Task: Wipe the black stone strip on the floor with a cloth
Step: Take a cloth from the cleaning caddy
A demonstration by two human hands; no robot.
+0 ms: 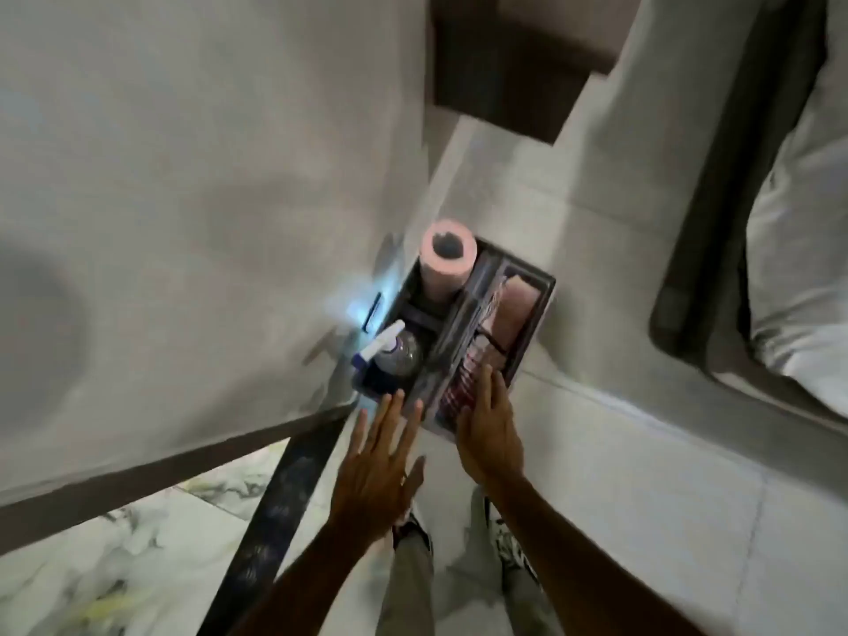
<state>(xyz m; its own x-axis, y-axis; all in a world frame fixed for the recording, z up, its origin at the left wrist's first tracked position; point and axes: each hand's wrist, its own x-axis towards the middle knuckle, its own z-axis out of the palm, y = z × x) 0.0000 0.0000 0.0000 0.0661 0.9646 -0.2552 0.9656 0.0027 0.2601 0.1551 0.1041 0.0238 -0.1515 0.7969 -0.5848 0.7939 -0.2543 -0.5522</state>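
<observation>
A black stone strip (280, 502) runs across the floor at the lower left, between veined marble and plain tiles. Just beyond my hands a dark caddy (534, 323) stands on the floor against a wall. In its right compartment lies a folded pink cloth (516, 305) and a red-and-white cloth (463, 383). My right hand (488, 433) hovers over the caddy's near edge, fingers together and flat, touching or just above the red-and-white cloth. My left hand (381, 470) is spread above the floor next to the caddy, holding nothing.
The caddy also holds a pink paper roll (447, 259) and a spray bottle (390, 355) with a white and blue trigger. A grey wall (183, 176) fills the left. A bed with white bedding (798, 250) stands at the right. My shoes (504, 539) are below.
</observation>
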